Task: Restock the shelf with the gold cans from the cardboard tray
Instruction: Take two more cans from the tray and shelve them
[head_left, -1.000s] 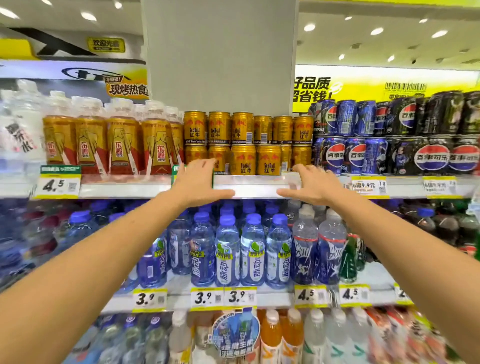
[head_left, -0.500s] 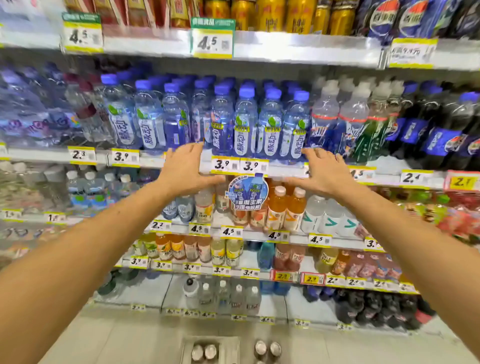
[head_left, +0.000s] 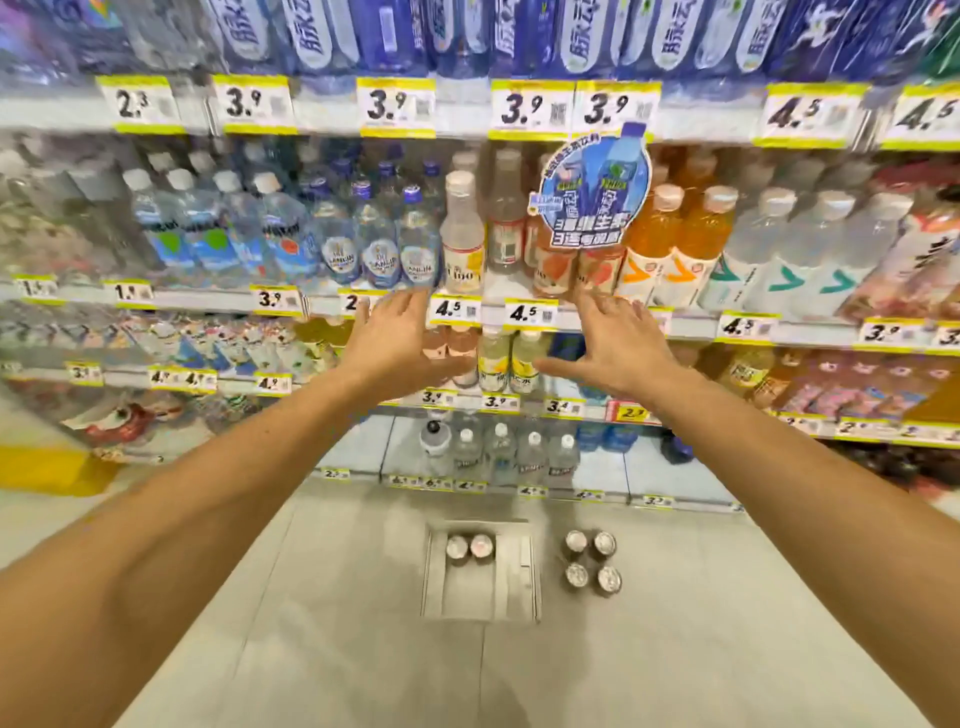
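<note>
A cardboard tray (head_left: 524, 582) lies on the floor in front of the shelving, with two cans (head_left: 469, 546) standing at its far end, seen from above. Several more cans (head_left: 592, 561) stand on the floor just right of the tray. My left hand (head_left: 395, 343) and my right hand (head_left: 618, 343) are both stretched forward at mid-shelf height, fingers spread, holding nothing. They hover well above the tray. The shelf with the gold cans is out of view above.
Drink shelves (head_left: 519, 317) fill the view, packed with bottles and yellow price tags. A round blue promo sign (head_left: 592, 192) sticks out from a shelf edge. The bottom shelf (head_left: 498, 457) holds a few clear bottles. Grey floor tiles spread around the tray.
My view has swung down from the top shelf of gold cans to the lower shelves and floor. Both empty hands have dropped with it, and the tray has come fully into view.
</note>
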